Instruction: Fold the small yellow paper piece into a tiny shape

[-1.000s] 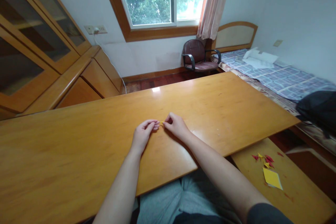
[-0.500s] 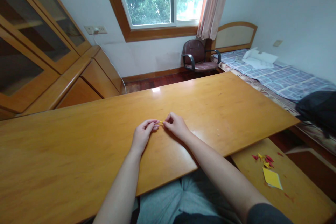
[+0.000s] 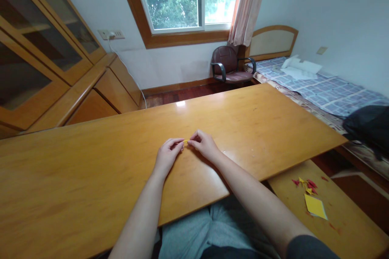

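A small piece of folded yellow paper (image 3: 186, 141) is pinched between my hands, just above or on the wooden table (image 3: 91, 162); which of the two I cannot tell. My left hand (image 3: 169, 153) grips its left end with thumb and fingertips. On the other end, the thumb and index finger of my right hand (image 3: 204, 145) are closed. The fingers cover most of the paper, so its exact shape is hidden.
On a lower board (image 3: 285, 178) at the right lie a stack of square yellow paper (image 3: 315, 206) and several small red and yellow folded paper pieces (image 3: 310, 184). Behind the table stand a maroon armchair (image 3: 226, 64) and a bed (image 3: 340, 89). Cabinets (image 3: 75, 73) line the left.
My left hand has shifted slightly, its fingers drawing together on the yellow paper. My right hand stays nearly still.
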`<state>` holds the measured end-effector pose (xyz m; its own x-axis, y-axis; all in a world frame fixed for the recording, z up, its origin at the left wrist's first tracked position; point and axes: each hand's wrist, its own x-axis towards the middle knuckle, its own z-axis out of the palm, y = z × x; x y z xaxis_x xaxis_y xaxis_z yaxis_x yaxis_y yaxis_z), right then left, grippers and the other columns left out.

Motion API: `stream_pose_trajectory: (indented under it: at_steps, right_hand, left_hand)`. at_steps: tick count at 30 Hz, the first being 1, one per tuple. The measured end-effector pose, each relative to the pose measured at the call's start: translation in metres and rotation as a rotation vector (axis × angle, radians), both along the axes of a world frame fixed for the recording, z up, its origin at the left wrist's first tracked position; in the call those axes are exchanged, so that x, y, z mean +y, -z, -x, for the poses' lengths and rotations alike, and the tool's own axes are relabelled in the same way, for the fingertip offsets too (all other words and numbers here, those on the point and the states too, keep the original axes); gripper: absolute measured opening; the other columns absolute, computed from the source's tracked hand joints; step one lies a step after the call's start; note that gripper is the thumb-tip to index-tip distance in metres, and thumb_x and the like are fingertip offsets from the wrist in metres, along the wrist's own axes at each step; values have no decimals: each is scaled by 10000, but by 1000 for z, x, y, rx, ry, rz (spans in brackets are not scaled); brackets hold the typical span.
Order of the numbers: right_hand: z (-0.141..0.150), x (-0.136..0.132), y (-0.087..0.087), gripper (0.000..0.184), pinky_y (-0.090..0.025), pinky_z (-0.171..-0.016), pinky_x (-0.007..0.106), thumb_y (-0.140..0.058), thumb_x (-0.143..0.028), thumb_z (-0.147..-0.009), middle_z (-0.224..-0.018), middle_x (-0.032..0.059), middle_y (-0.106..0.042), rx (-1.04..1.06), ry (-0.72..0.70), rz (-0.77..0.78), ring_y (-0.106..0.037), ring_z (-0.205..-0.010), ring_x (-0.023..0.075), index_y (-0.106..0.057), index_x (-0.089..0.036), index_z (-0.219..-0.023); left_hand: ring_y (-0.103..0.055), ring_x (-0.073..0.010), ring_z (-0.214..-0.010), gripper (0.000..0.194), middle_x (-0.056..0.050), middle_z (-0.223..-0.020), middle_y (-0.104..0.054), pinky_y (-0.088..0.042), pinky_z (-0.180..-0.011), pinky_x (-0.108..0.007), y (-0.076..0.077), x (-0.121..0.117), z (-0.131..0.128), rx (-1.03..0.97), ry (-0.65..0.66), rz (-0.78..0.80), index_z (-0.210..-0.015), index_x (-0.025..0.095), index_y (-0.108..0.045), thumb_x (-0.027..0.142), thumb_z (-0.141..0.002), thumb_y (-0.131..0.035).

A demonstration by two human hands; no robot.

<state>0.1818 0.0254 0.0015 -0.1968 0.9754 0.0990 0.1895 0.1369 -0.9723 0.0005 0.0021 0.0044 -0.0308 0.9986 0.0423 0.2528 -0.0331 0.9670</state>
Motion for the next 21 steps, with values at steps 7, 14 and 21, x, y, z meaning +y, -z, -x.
stream_pose_trajectory:
  at_steps: [7, 14, 21]
  right_hand:
    - [-1, 0, 4, 92, -479, -679, 258, -660, -255, -816, -763, -15, -671, 84, -86, 5, -619, -699, 129, -632, -189, -875]
    - [-3, 3, 4, 185, -471, -676, 256, -662, -310, -806, -764, -16, -654, 194, -71, 38, -611, -685, 124, -636, -183, -938]
    - [-2, 7, 10, 198, -471, -700, 259, -668, -335, -800, -776, -18, -647, 260, -59, 60, -612, -708, 125, -639, -182, -922]
  left_hand:
    - [-617, -165, -638, 289, -38, -744, -706, -484, -638, -269, 2, -1, 0, 47, 59, 30, -848, 184, -745, 461, -786, -689]
    - [-578, -153, -596, 308, -20, -637, -650, -450, -582, -247, -1, -4, -1, 62, 135, 44, -747, 180, -708, 474, -816, -644]
    - [-599, -152, -661, 242, -11, -720, -652, -482, -647, -257, -1, -3, -2, -3, 30, 18, -823, 175, -658, 410, -768, -680]
